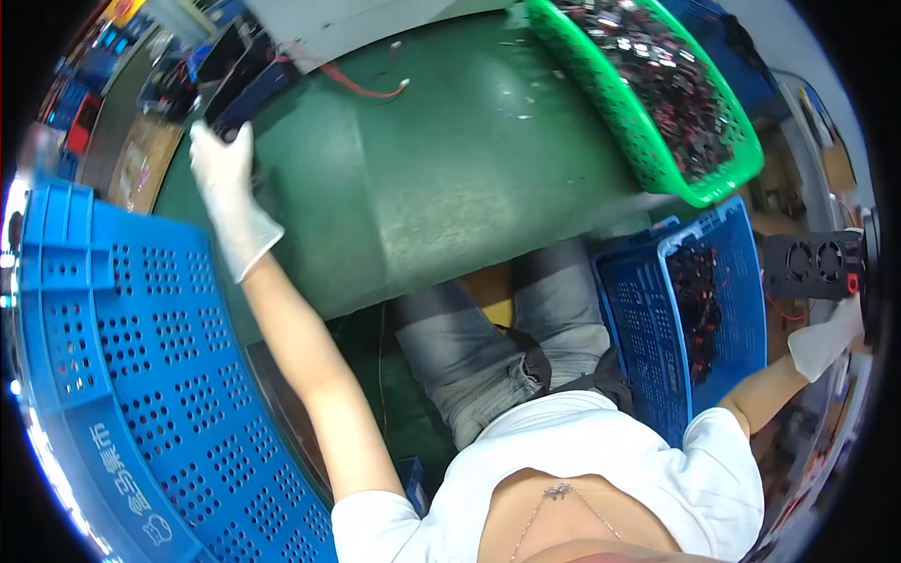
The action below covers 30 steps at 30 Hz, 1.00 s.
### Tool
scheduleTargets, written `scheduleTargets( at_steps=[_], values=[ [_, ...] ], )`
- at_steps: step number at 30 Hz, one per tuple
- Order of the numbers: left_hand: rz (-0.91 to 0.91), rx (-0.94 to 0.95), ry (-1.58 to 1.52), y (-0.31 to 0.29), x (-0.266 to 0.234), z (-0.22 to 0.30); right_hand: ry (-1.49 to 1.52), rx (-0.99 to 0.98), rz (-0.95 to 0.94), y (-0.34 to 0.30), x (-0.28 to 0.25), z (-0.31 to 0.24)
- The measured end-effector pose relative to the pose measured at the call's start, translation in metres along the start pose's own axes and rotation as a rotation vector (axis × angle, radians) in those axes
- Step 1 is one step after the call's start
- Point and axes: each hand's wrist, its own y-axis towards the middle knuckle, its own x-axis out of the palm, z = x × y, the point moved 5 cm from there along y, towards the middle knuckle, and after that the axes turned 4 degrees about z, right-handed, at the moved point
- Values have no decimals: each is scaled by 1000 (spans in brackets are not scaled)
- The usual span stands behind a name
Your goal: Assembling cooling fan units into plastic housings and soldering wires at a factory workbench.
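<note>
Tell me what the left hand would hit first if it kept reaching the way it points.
The left hand already touches a black flat device at its fingertips. That comes first; beyond it lies dark clutter, though depth is unclear.

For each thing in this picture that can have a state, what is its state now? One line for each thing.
left hand: gloved, stretched far out, gripping a black flat part
right hand: gloved, at a black double-fan unit; grip unclear
green basket: nearly full of small dark parts, on the table
small blue crate: partly filled with dark parts
large blue crate: inside hidden
</note>
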Motion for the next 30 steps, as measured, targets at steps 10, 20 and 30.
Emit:
scheduleTargets(
  at_steps=[10, 20, 30],
  values=[
    [-107, -106, 384, -11, 26, -29, -778, 450, 29, -59, -94, 142],
    [200, -92, 310, -7, -3, -41, -808, 294, -20, -50, -44, 125],
    [-642, -543, -1533, -30, 20, 12, 111, 171, -1053, -56, 209, 72]
  ],
)
